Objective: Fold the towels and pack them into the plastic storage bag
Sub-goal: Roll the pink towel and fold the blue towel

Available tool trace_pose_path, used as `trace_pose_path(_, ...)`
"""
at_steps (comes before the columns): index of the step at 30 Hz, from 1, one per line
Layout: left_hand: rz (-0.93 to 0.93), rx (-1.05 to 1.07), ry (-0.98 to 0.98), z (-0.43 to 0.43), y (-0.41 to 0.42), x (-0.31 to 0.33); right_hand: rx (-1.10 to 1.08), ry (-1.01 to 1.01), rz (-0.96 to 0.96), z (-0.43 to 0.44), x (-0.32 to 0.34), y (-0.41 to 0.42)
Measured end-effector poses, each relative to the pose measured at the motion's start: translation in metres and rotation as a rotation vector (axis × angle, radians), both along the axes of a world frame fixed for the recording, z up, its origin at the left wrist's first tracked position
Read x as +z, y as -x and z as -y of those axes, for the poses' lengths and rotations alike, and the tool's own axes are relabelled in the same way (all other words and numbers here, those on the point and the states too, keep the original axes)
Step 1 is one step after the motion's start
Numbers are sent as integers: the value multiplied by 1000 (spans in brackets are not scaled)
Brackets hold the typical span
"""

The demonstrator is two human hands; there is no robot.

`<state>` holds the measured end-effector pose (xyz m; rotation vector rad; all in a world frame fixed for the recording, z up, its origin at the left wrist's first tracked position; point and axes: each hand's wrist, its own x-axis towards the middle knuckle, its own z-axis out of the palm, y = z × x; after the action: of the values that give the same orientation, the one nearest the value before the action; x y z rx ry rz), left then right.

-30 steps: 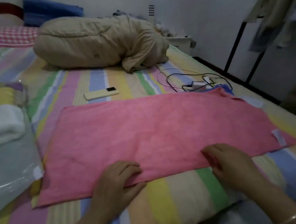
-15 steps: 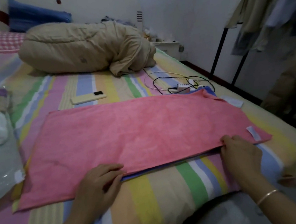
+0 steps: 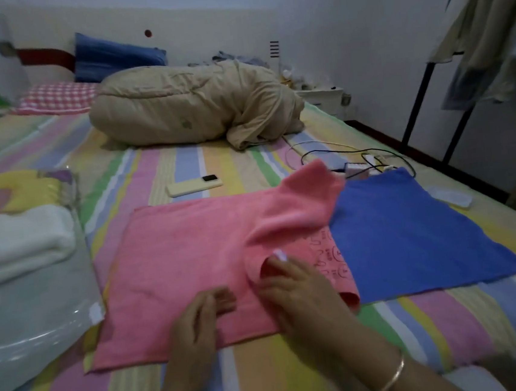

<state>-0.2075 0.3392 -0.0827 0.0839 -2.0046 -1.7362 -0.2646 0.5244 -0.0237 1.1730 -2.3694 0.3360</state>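
A pink towel (image 3: 175, 266) lies on the striped bed, its right end lifted and carried over to the left, rumpled in mid-fold. My right hand (image 3: 294, 289) grips that folded-over end near a white label. My left hand (image 3: 199, 317) presses flat on the towel's near edge. A blue towel (image 3: 412, 237) lies flat underneath, now showing on the right. At the left lies the clear plastic storage bag (image 3: 32, 314) with a folded white towel (image 3: 24, 240) and a yellow one (image 3: 29, 189) inside.
A cream phone (image 3: 194, 185) lies behind the pink towel. Cables and a charger (image 3: 361, 166) sit at the back right. A beige bundled quilt (image 3: 191, 107) and pillows fill the head of the bed. A clothes rack (image 3: 428, 84) stands right of the bed edge.
My right hand slid to the pink towel's right end, took hold of it and swept it leftwards over the towel, baring the blue towel below. My left hand stayed on the near edge.
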Motion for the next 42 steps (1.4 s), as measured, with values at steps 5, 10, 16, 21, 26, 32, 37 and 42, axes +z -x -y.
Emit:
trace_pose_path(5,129,62,-583,18,17,7,-79,130,309,-6,-5,-19)
trace_pose_path(10,177,34,-512,17,18,6,-355,222,391,-22,-7,13)
trace_pose_path(16,141,85,-379,10,15,6,-482,-149,337,-15,-3,45)
trace_pose_path(21,109,130,-373,4,13,4,-494,-73,-46,15,24,49)
trace_pose_path(26,165,158,-760,16,17,26,162,10,-129,81,21,44)
trace_pose_path(32,269,190,-810,31,21,41,312,34,60,90,14,38)
trace_pose_path(37,311,343,84,43,21,41,-231,122,118,32,5,93)
trace_pose_path(42,380,418,653,39,31,64,-473,-222,292,-9,-8,135)
